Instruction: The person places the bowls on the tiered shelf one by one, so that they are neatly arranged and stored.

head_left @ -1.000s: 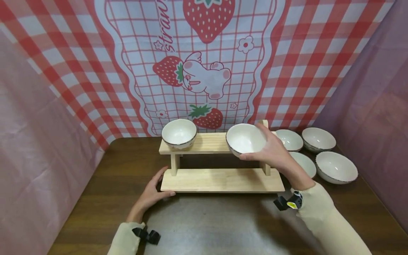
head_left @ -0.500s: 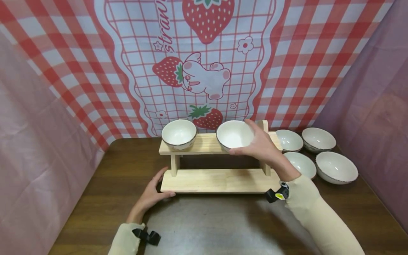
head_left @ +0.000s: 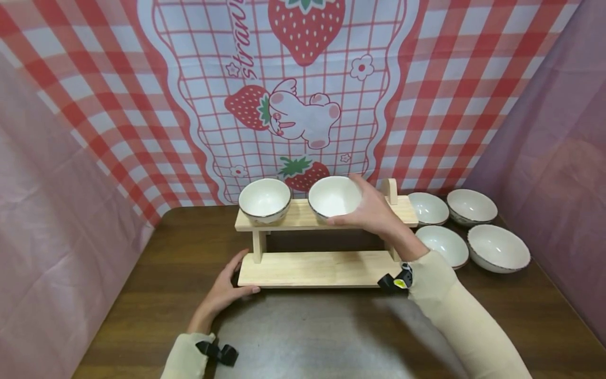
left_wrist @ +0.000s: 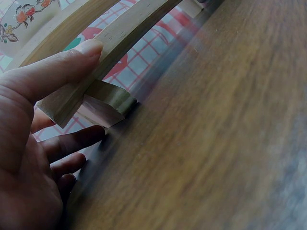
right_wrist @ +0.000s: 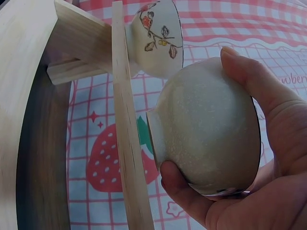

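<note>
My right hand point(head_left: 376, 213) holds a white bowl point(head_left: 334, 198) with a dark rim, thumb and fingers spread round its side. In the right wrist view, a narrow gap shows between the bowl's foot and the upper board point(right_wrist: 125, 124) of the wooden rack point(head_left: 317, 268). A second bowl point(head_left: 264, 199), with a floral branch on its outside, stands upright on that board's left end. My left hand point(head_left: 226, 288) grips the left end of the rack's lower board; in the left wrist view its thumb lies on the board and its other fingers are below and beside it.
Several more white bowls point(head_left: 498, 248) stand upright in a group on the brown table point(head_left: 156, 268), right of the rack. Behind hangs a red checked strawberry cloth point(head_left: 303, 116). Pink cloths point(head_left: 52, 226) flank both sides. A short upright post point(head_left: 390, 191) rises at the upper board's right.
My right hand has carried the bowl leftward along the upper board, toward the bowl at the left end. My left hand has stayed on the rack.
</note>
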The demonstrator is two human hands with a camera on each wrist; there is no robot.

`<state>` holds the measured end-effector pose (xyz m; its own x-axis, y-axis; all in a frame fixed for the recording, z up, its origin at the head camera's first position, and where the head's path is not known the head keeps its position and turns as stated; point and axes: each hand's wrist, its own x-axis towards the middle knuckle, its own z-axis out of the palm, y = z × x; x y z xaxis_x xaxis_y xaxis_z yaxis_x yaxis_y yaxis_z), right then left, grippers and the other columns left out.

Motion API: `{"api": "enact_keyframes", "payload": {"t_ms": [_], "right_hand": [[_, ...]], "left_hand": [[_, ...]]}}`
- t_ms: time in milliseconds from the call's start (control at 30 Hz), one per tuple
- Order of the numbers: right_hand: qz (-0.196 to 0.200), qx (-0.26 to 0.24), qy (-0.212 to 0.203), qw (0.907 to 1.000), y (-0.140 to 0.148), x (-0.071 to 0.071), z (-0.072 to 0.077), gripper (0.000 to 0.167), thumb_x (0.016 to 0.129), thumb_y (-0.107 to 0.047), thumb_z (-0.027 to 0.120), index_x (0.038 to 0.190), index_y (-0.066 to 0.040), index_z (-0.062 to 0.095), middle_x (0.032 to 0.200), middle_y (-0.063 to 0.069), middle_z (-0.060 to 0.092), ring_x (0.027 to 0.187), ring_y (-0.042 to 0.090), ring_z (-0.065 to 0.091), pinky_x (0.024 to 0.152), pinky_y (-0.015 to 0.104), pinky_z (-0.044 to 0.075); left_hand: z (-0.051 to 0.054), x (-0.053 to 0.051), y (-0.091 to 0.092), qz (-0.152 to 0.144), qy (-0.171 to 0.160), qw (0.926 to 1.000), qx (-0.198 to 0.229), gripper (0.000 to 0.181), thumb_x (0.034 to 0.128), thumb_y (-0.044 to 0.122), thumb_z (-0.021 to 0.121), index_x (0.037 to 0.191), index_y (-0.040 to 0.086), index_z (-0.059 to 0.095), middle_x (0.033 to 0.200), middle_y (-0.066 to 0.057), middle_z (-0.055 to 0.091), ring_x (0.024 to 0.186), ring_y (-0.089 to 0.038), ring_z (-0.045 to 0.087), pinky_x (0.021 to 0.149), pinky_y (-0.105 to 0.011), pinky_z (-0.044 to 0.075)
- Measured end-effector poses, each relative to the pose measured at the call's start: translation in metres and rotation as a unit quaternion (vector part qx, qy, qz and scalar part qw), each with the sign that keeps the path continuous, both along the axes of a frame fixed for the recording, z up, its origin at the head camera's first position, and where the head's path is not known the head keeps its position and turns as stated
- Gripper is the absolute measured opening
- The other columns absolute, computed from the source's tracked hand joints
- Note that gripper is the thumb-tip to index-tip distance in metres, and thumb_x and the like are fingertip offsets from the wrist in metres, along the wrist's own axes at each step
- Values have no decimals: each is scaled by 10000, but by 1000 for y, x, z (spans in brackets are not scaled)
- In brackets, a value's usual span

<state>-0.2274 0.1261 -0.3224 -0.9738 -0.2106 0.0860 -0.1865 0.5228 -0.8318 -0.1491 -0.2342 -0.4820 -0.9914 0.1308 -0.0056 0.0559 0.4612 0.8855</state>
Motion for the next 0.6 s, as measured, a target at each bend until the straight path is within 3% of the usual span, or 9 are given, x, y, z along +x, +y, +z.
{"api": "enact_keyframes", "payload": {"t_ms": [367, 600], "right_hand": [[115, -179, -19, 9998, -12, -3, 0, 1203, 616, -303, 950, 1582, -129, 255, 1511, 178, 432, 1278, 367, 515, 1036, 544, 471], [166, -272, 8, 9995, -18, -7, -3, 1196, 597, -302, 961, 1566, -124, 282, 1475, 177, 456, 1258, 363, 528, 1022, 534, 483]], "left_hand": [[1, 1, -1, -9, -106, 9999, 67, 984, 761, 161, 873, 1569, 125, 311, 1469, -183, 528, 1332, -295, 477, 1126, -523, 325], [-2, 2, 0, 0, 230, 9997, -49, 1002, 737, 220, 893, 1557, 94, 331, 1405, -222, 564, 1254, -295, 530, 1065, -498, 379]]}}
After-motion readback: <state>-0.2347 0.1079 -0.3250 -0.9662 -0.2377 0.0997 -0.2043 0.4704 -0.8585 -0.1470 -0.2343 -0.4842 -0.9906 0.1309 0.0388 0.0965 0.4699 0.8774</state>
